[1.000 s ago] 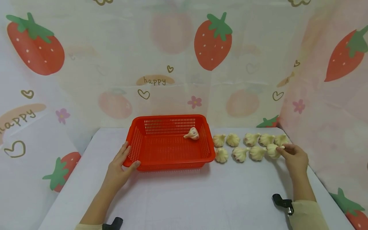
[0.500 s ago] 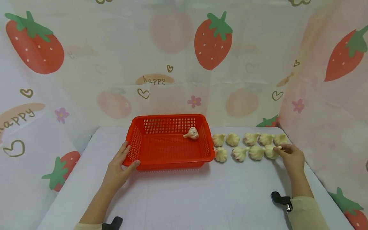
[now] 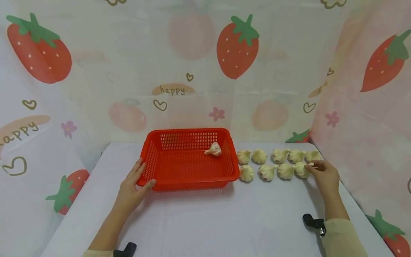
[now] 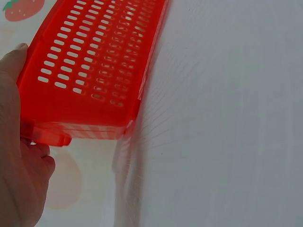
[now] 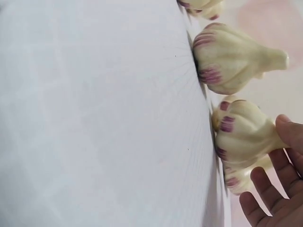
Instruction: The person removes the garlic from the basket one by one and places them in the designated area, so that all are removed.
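My left hand (image 3: 131, 191) holds the left end of a red plastic basket (image 3: 189, 185); in the left wrist view the thumb lies at the rim and other fingers curl under the end lip. One garlic bulb (image 3: 214, 149) lies inside the basket, near its right wall. At the right end of the front row, my right hand (image 3: 326, 176) pinches the stem of a garlic bulb (image 3: 301, 170) between thumb and forefinger. That bulb (image 5: 244, 132) appears to sit on the table in the right wrist view, its neighbour (image 5: 229, 59) close beside it.
Several more garlic bulbs (image 3: 266, 172) stand in two rows on the white-covered table (image 3: 205, 221), right of the basket. The nearest ones are close to its right wall. Behind rises a strawberry-print cloth backdrop (image 3: 199, 64), which also runs along both sides.
My right hand has shifted slightly left with the pinched garlic bulb, closer to the neighbouring bulb. My left hand and the basket have stayed in place.
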Action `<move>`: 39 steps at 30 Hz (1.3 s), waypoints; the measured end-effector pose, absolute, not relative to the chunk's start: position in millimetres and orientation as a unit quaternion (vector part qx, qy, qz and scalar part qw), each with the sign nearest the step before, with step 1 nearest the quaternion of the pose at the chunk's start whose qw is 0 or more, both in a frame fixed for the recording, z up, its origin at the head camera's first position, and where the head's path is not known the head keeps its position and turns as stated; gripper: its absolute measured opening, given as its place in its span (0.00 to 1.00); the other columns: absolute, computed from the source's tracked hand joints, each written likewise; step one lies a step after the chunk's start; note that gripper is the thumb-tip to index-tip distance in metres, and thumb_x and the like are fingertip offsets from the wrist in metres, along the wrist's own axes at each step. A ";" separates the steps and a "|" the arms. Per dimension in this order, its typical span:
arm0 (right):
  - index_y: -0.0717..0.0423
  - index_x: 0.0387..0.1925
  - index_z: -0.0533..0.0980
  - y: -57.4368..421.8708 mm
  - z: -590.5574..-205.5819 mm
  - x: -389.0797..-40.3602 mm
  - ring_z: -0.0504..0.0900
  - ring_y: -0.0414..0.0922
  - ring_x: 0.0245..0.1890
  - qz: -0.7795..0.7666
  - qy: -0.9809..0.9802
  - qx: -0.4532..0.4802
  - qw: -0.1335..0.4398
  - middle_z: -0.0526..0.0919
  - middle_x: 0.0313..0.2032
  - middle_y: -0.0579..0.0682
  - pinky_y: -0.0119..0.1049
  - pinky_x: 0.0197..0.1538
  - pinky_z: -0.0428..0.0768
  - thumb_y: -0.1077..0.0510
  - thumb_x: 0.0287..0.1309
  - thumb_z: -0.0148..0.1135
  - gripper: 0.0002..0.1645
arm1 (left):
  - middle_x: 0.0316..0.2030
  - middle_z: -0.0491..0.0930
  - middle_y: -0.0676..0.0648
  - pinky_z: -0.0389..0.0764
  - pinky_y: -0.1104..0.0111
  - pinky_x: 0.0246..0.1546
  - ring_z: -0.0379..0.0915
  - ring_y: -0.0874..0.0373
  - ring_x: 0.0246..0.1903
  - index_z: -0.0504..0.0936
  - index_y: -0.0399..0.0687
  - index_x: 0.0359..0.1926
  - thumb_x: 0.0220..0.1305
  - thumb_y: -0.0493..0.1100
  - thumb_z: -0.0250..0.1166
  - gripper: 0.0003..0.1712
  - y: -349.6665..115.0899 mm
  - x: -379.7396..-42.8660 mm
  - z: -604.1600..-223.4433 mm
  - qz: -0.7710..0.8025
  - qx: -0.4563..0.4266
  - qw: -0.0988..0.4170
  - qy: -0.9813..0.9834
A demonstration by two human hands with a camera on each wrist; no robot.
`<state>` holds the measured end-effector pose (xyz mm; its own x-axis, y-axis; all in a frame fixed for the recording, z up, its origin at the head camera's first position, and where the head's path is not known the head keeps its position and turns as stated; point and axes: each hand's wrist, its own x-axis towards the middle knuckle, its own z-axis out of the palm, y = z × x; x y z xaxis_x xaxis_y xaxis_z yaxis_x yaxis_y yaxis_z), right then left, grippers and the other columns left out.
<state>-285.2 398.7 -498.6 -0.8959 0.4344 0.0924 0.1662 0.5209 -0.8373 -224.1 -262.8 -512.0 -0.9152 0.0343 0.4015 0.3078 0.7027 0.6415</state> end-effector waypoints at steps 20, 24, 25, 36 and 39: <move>0.62 0.65 0.75 406.9 -496.6 -286.8 0.72 0.23 0.38 0.481 -0.850 -0.160 0.147 0.76 0.31 0.20 0.17 0.39 0.73 0.45 0.62 0.72 0.37 | 0.81 0.51 0.51 0.67 0.38 0.68 0.50 0.43 0.79 0.60 0.45 0.79 0.65 0.60 0.70 0.50 -263.3 -224.2 -509.9 -0.372 -0.090 0.178 -0.906; 0.63 0.65 0.75 411.4 -497.5 -287.3 0.72 0.20 0.38 0.482 -0.848 -0.157 0.154 0.75 0.30 0.17 0.16 0.40 0.72 0.46 0.62 0.72 0.37 | 0.81 0.51 0.52 0.67 0.39 0.68 0.50 0.44 0.79 0.60 0.46 0.79 0.65 0.61 0.70 0.50 -262.4 -223.6 -509.4 -0.373 -0.088 0.174 -0.907; 0.63 0.65 0.75 412.1 -497.5 -287.5 0.72 0.19 0.37 0.480 -0.849 -0.158 0.155 0.75 0.30 0.16 0.16 0.40 0.71 0.46 0.62 0.72 0.37 | 0.81 0.51 0.52 0.67 0.39 0.68 0.50 0.43 0.79 0.60 0.46 0.79 0.65 0.61 0.70 0.50 -262.4 -223.5 -509.4 -0.373 -0.087 0.173 -0.907; 0.61 0.66 0.75 413.3 -494.5 -289.1 0.72 0.18 0.38 0.482 -0.847 -0.160 0.155 0.79 0.35 0.20 0.15 0.41 0.71 0.46 0.63 0.71 0.36 | 0.81 0.51 0.51 0.67 0.38 0.68 0.50 0.44 0.79 0.60 0.45 0.79 0.65 0.60 0.70 0.50 -263.1 -223.9 -509.1 -0.373 -0.090 0.176 -0.906; 0.60 0.66 0.75 415.1 -492.4 -288.0 0.72 0.18 0.37 0.473 -0.850 -0.171 0.156 0.80 0.36 0.21 0.16 0.40 0.72 0.46 0.63 0.71 0.36 | 0.81 0.51 0.51 0.67 0.38 0.68 0.50 0.43 0.79 0.60 0.45 0.79 0.65 0.59 0.70 0.49 -262.4 -223.6 -509.7 -0.374 -0.090 0.175 -0.906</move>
